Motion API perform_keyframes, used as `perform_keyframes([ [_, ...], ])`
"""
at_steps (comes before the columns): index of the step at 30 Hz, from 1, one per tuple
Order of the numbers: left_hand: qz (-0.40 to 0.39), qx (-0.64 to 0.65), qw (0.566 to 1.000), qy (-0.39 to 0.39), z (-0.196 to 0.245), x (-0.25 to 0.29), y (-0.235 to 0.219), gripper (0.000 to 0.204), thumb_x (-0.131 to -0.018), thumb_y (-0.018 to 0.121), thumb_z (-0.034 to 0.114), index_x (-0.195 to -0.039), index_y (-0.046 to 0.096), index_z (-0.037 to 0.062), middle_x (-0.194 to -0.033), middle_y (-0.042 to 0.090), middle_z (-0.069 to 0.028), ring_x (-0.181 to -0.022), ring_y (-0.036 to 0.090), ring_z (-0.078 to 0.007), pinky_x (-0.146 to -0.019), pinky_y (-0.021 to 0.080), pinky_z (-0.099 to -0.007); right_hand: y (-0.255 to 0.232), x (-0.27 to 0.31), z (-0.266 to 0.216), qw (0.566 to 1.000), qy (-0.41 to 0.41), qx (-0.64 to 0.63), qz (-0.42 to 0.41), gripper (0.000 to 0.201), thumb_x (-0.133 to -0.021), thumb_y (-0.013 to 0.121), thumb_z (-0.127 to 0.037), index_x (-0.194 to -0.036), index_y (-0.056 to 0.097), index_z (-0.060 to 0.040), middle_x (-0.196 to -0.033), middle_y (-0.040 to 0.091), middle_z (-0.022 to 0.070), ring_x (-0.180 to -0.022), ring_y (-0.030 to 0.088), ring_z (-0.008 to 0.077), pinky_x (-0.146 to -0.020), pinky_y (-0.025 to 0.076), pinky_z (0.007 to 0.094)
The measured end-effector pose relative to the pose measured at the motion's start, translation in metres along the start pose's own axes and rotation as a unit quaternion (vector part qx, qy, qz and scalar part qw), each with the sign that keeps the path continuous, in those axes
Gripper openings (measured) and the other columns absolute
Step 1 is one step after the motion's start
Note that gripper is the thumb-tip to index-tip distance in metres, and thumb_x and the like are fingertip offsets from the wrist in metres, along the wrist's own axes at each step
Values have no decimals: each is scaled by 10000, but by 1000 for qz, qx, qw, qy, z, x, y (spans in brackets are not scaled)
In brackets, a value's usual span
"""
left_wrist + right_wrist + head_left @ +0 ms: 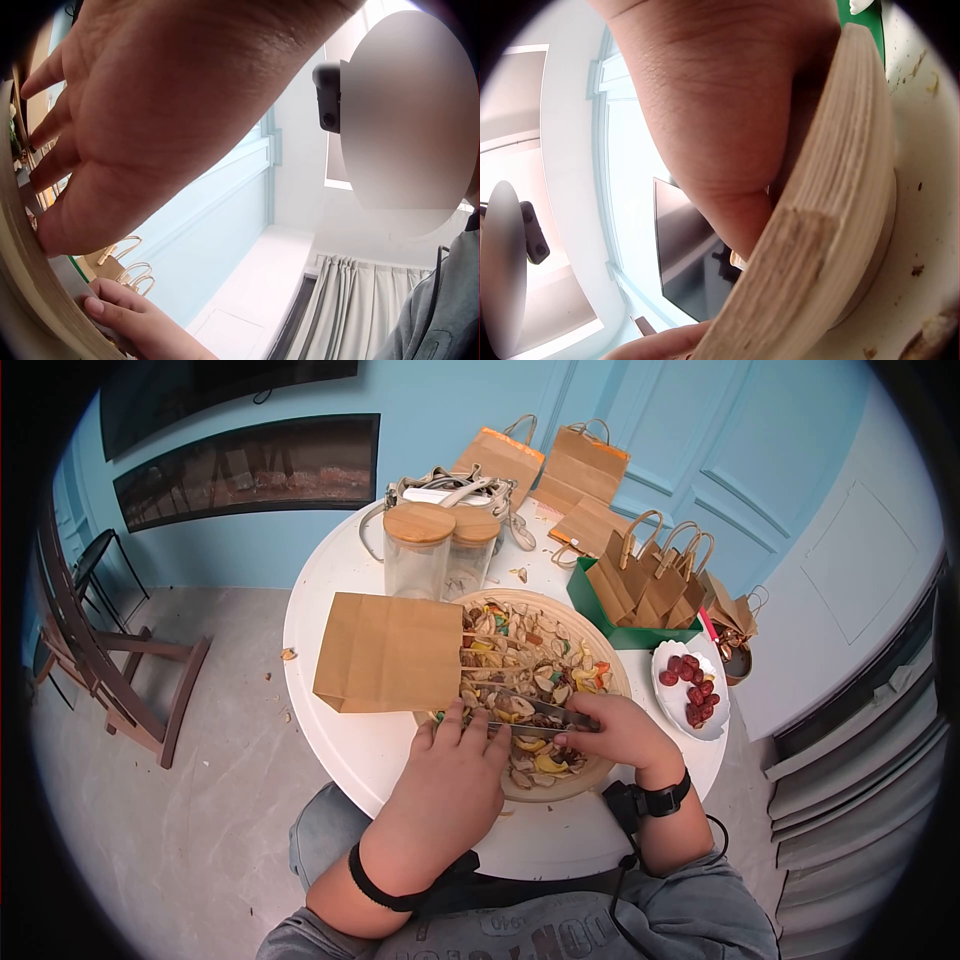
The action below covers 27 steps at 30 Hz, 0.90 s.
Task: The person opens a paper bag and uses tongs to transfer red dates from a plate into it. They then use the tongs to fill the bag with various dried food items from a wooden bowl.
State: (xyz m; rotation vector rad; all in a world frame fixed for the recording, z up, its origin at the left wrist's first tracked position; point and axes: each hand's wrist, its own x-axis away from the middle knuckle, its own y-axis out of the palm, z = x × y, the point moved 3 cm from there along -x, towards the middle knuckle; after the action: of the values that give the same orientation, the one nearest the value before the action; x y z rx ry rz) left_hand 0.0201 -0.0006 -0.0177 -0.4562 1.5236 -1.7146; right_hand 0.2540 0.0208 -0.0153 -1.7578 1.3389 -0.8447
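So the grey shirt (700,905) has printed letters, too warped to read fully. Right hand (625,735) is pinching metal tongs (540,730) over the round basket (618,685) of dried slices (515,625). Left hand's (450,785) palm-down, fingers spread, nothing clenched, at the basket's near-left rim. Paper bag (390,655) overlaps its left side.

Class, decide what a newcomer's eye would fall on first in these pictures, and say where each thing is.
Probably the wide round basket of dried pieces in the middle of the white table, with both hands over its near part and a brown paper bag lying across its left edge. Next, perhaps, the bright green box of paper bags behind it and the dark red fruit on a white dish at the right.
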Motion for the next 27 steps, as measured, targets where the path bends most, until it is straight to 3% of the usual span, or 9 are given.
perform_keyframes([
  [7,2,2,1000,-1,1,0,0,531,-844,607,194,-1353,557,53,-1409,522,-199,-1359,421,-430,-1095,363,-541,-1,0,-2,1000,3,-1,-1,368,-804,786,-348,-904,604,-44,-703,569,94,-660,560,245,-611,434,351],
  [10,2,-4,1000,-1,1,0,2,532,-846,604,193,-1356,554,49,-1407,521,-206,-1362,423,-417,-1097,361,-539,-1,0,-2,1000,-9,2,4,389,-815,766,-383,-885,579,-49,-692,581,116,-659,592,293,-605,450,383],
  [18,26,14,999,13,3,2,3,509,-846,602,184,-1332,572,36,-1375,540,-218,-1262,523,-374,-1057,408,-492,-1,0,-3,1000,-2,0,0,392,-813,764,-397,-898,594,-54,-692,584,128,-667,601,310,-607,454,387],
  [27,25,18,999,15,3,2,3,502,-843,602,176,-1323,577,30,-1361,548,-226,-1240,540,-370,-1033,432,-484,-2,0,-3,1000,-3,2,0,392,-811,766,-395,-900,595,-54,-697,588,132,-675,607,319,-608,456,392],
])
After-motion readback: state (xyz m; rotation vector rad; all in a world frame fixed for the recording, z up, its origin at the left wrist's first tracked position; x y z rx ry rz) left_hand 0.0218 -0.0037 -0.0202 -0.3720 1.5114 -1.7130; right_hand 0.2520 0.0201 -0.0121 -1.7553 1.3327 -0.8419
